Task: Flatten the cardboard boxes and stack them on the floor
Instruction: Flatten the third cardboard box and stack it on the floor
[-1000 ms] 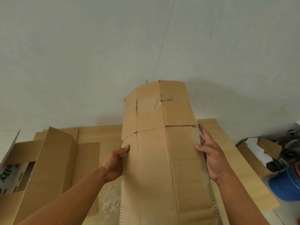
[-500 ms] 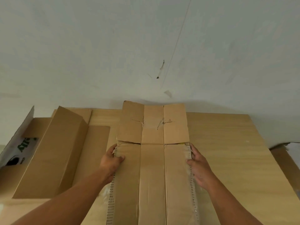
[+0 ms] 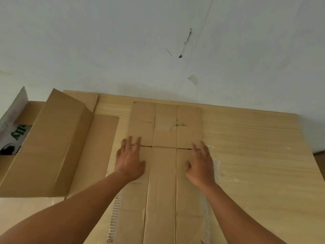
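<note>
A flattened brown cardboard box [image 3: 165, 131] lies on the wooden table [image 3: 255, 147], its creased flaps pointing toward the wall. My left hand [image 3: 131, 159] rests palm down on the box's left panel, fingers spread. On the right panel my right hand [image 3: 200, 164] lies palm down too, fingers apart. Neither hand grips anything. A second brown box [image 3: 52, 143], only partly collapsed with one panel raised, lies on the table to the left.
A white printed box [image 3: 14, 120] with green lettering stands at the far left behind the partly collapsed box. A pale wall [image 3: 158, 50] rises directly behind the table's far edge. Bare wood shows on the table's right part.
The box was held upright by its side edges, then lowered flat onto the table. Both hands have let go of the edges and now lie open on top of it.
</note>
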{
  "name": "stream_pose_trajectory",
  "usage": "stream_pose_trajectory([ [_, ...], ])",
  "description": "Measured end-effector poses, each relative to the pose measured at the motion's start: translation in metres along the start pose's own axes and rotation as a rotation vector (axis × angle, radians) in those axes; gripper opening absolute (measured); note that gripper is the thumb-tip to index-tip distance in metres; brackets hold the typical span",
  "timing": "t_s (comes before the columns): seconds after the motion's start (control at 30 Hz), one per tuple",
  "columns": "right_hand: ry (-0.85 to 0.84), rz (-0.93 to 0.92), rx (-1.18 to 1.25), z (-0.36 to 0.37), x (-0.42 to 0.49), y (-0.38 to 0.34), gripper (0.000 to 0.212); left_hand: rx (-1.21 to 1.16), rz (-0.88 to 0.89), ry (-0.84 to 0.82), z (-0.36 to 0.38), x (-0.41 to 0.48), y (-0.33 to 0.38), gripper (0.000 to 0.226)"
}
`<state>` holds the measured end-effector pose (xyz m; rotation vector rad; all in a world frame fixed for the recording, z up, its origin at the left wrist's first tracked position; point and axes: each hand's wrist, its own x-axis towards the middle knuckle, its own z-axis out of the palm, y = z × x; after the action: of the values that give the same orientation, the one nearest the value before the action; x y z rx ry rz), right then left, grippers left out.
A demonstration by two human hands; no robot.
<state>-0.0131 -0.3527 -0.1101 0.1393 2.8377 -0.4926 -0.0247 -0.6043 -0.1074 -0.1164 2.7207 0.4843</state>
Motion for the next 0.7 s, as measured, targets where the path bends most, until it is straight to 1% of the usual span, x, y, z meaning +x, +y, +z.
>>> stream_pose_trajectory([
  [0.07, -0.075, -0.176, -0.084, 0.008, 0.007, -0.014, 0.070, 0.152, 0.165, -0.133, 0.006, 0.009, 0.013, 0.097],
  [0.1, -0.112, -0.238, -0.120, 0.014, 0.011, -0.021, 0.068, 0.213, 0.207, -0.195, 0.010, 0.013, 0.018, 0.095],
  [0.17, -0.174, -0.299, -0.172, 0.026, 0.016, -0.032, 0.065, 0.284, 0.226, -0.286, 0.022, 0.020, 0.027, 0.085],
  [0.23, -0.216, -0.294, -0.194, 0.041, 0.019, -0.034, 0.063, 0.313, 0.210, -0.335, 0.036, 0.022, 0.030, 0.074],
  [0.37, -0.212, -0.284, -0.197, 0.058, 0.021, -0.026, 0.063, 0.338, 0.184, -0.343, 0.053, 0.025, 0.028, 0.070],
  [0.6, -0.221, -0.267, -0.179, 0.061, 0.022, -0.026, 0.069, 0.290, 0.161, -0.357, 0.053, 0.027, 0.027, 0.073],
  [0.7, -0.239, -0.298, -0.126, 0.061, 0.025, -0.020, 0.079, 0.277, 0.156, -0.356, 0.054, 0.027, 0.025, 0.076],
])
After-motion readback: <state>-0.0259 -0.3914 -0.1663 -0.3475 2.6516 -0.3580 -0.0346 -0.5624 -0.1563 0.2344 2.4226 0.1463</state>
